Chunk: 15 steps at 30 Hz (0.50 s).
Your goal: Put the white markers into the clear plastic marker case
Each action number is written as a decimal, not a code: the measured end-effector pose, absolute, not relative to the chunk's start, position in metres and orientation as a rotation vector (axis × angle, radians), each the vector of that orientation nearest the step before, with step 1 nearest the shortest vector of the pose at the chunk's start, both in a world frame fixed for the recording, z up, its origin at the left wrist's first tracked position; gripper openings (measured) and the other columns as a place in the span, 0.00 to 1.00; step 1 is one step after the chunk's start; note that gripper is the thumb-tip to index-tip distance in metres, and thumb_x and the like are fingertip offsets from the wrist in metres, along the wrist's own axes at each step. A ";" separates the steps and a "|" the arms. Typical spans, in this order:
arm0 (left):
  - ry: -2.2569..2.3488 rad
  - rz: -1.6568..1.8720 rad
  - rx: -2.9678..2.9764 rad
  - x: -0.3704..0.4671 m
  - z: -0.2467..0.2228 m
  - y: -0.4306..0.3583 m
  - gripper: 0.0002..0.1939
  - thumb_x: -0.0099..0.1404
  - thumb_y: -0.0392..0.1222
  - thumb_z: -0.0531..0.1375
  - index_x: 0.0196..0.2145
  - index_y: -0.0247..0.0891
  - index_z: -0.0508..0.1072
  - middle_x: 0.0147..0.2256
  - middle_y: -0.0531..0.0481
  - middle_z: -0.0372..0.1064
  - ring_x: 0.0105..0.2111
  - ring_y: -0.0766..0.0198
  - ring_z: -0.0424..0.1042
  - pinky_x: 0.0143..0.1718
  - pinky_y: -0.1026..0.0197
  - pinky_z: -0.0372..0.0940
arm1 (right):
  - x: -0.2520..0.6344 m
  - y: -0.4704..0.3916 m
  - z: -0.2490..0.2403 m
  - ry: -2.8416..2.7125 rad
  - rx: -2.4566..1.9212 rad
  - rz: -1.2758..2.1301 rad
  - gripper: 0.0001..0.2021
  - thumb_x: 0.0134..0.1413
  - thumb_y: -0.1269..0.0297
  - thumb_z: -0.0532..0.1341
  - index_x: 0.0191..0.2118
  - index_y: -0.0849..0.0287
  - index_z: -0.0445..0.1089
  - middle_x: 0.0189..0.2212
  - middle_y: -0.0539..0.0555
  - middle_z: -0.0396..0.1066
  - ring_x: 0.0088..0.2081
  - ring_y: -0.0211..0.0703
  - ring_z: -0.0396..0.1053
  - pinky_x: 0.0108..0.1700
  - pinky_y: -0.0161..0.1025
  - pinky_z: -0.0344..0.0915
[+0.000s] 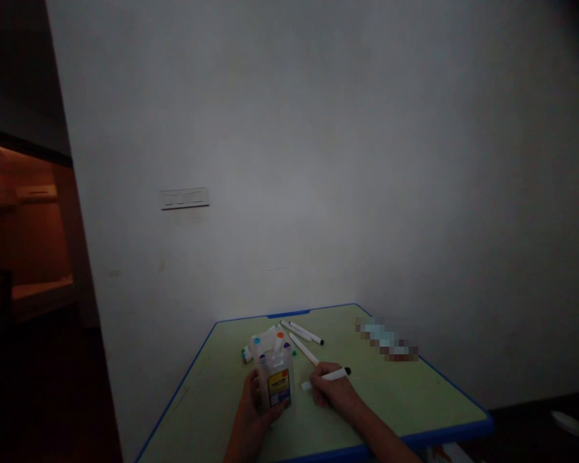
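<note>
The left hand (255, 411) grasps a clear container (270, 366) around its lower part, near the front of the table (400, 392); whether its base touches the table cannot be told; the right hand (330, 389) pinches 1 white marker (335, 375) just beside it, the dark end pointing to the right; if the left grip loosens and the container tilts, the standing markers (280, 341) may slide out, because they seem to sit loosely; if the right fingers press too lightly, the round barrel may slip and roll; a careless knock could also scatter the loose markers (303, 348) lying behind; the container appears to be thin, translucent plastic, carrying a yellow and blue label (278, 388); the markers are slim cylinders, some with coloured ends; the table is flat, pale green, probably smooth, with a blue rim (463, 431).
</note>
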<state>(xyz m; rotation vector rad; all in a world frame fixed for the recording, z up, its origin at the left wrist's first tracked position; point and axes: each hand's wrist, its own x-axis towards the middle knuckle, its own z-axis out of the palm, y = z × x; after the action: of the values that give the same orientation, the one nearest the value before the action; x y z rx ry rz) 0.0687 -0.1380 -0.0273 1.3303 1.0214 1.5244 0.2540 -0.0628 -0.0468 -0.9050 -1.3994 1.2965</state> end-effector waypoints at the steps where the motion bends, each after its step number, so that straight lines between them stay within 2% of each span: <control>1: 1.026 1.531 1.327 0.068 -0.028 -0.138 0.35 0.48 0.37 0.67 0.49 0.39 0.52 0.47 0.39 0.66 0.46 0.51 0.68 0.47 0.52 0.64 | 0.253 -0.061 -0.047 -1.403 -0.900 1.307 0.07 0.32 0.61 0.58 0.19 0.59 0.61 0.10 0.46 0.63 0.12 0.33 0.58 0.15 0.30 0.52; 4: 1.042 1.539 1.320 0.067 -0.031 -0.137 0.36 0.46 0.37 0.67 0.49 0.39 0.52 0.47 0.38 0.66 0.46 0.50 0.68 0.46 0.52 0.64 | 0.248 -0.054 -0.045 -1.372 -0.938 1.363 0.08 0.28 0.63 0.58 0.22 0.60 0.63 0.11 0.47 0.64 0.15 0.36 0.61 0.17 0.32 0.56; 7: 1.012 1.534 1.329 0.067 -0.031 -0.137 0.36 0.47 0.37 0.67 0.50 0.38 0.52 0.48 0.37 0.64 0.47 0.49 0.67 0.47 0.51 0.63 | 0.242 -0.050 -0.043 -1.339 -0.990 1.356 0.07 0.30 0.61 0.57 0.18 0.59 0.60 0.09 0.47 0.62 0.13 0.37 0.59 0.15 0.33 0.53; 11: 1.012 1.538 1.330 0.068 -0.027 -0.138 0.35 0.47 0.37 0.67 0.49 0.38 0.52 0.47 0.38 0.66 0.46 0.49 0.68 0.46 0.51 0.63 | 0.240 -0.054 -0.043 -1.359 -0.960 1.260 0.10 0.35 0.58 0.57 0.16 0.58 0.59 0.08 0.45 0.58 0.11 0.33 0.54 0.13 0.31 0.46; 15: 1.082 1.535 1.280 0.069 -0.025 -0.137 0.38 0.43 0.39 0.68 0.48 0.36 0.53 0.48 0.35 0.65 0.46 0.48 0.67 0.46 0.52 0.64 | 0.244 -0.057 -0.043 -1.410 -0.909 1.274 0.11 0.36 0.58 0.59 0.18 0.61 0.64 0.10 0.46 0.61 0.14 0.33 0.57 0.16 0.31 0.50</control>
<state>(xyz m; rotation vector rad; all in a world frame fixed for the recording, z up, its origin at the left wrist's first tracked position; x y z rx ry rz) 0.0692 -0.1373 -0.0248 1.2805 1.0816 1.5351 0.2441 -0.0571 -0.0432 -0.9086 -1.4102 1.2740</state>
